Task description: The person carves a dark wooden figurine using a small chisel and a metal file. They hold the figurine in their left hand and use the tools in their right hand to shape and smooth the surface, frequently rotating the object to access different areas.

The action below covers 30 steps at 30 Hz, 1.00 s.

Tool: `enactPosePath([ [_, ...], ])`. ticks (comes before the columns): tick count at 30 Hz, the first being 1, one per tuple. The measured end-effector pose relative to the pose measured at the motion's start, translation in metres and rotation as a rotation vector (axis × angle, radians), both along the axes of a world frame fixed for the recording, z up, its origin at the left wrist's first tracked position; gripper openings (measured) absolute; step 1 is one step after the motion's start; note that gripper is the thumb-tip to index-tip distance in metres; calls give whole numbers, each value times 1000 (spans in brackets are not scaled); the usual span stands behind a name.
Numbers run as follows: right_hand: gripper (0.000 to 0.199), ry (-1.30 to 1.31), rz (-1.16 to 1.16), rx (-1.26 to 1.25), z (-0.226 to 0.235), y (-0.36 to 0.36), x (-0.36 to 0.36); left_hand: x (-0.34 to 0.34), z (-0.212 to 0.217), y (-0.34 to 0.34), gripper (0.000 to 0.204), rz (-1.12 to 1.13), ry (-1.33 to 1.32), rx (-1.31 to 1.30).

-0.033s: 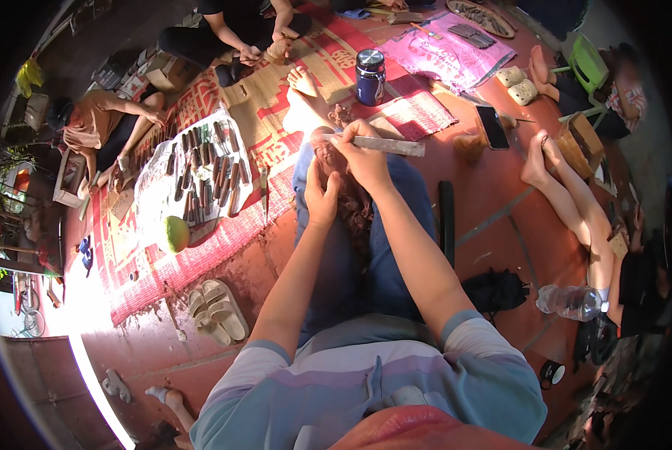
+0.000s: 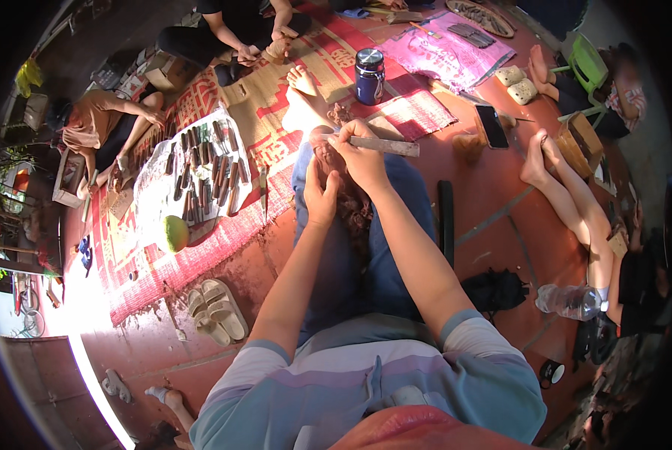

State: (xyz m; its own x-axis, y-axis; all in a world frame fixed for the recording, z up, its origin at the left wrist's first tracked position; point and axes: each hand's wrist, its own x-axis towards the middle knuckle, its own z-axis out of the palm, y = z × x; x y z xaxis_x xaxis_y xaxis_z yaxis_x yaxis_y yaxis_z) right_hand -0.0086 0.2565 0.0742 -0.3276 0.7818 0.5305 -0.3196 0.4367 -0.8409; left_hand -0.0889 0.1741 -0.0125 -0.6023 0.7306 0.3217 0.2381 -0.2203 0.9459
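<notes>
A reddish-brown carved wooden figure (image 2: 326, 154) with a rounded head lies between my knees, over my blue jeans. My left hand (image 2: 321, 196) is wrapped round its near side, thumb raised along the carving. In my right hand (image 2: 361, 159) a flat, pale grey strip (image 2: 396, 146) is pinched; its tip meets the top of the figure and its other end sticks out to the right. I cannot tell whether the strip is a file or folded abrasive. Lower down, the carving's knotted brown part (image 2: 357, 214) is shaded between my legs.
Several wood-handled carving tools (image 2: 214, 171) lie on a pale sheet to the left, beside a green fruit (image 2: 175, 234). Ahead stands a blue flask (image 2: 369, 77) on the red mat (image 2: 276, 161). A phone (image 2: 492, 126) lies right. Other people sit around; sandals (image 2: 217, 311) rest on the tiles.
The grey strip and my right hand have shifted very slightly left. My left hand keeps its hold on the carved figure.
</notes>
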Motion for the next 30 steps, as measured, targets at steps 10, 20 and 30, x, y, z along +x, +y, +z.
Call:
enactPosePath([
  [10,20,-41,188,-345,-1,12,10,-4,3,0,59,-8,27,-46],
  [20,18,206,231,-473,-2,8,13,5,10,-2,62,72,130,-80],
  [30,16,101,152,-391,14,1,9,2,6,-2,60,75,104,-68],
])
